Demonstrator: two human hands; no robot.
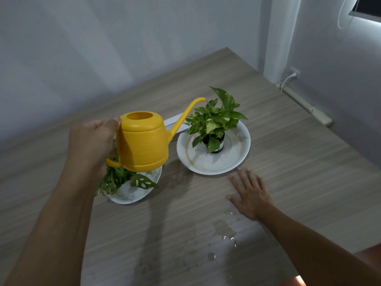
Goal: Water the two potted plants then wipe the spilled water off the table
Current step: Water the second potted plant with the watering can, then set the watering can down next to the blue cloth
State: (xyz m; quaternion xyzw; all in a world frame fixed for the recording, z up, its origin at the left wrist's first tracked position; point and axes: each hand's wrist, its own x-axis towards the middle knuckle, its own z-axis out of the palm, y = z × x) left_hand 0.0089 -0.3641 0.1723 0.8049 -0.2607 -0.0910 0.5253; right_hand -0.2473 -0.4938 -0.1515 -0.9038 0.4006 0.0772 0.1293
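Observation:
My left hand (92,141) grips the handle of a yellow watering can (144,141), held in the air over the left plant. Its long spout tip (203,99) reaches the top leaves of the right plant (214,120), a variegated pothos in a small dark pot on a white plate (237,159). The left plant (117,180), with holed green leaves, sits on another white plate (136,195) and is partly hidden by the can. My right hand (249,195) lies flat on the wooden table (288,141), fingers spread, holding nothing. Spilled water (228,234) glistens beside my right wrist.
A white flat object (172,120) lies behind the can, mostly hidden. The table's far edges meet grey walls. A white cable and conduit (305,104) run along the right wall.

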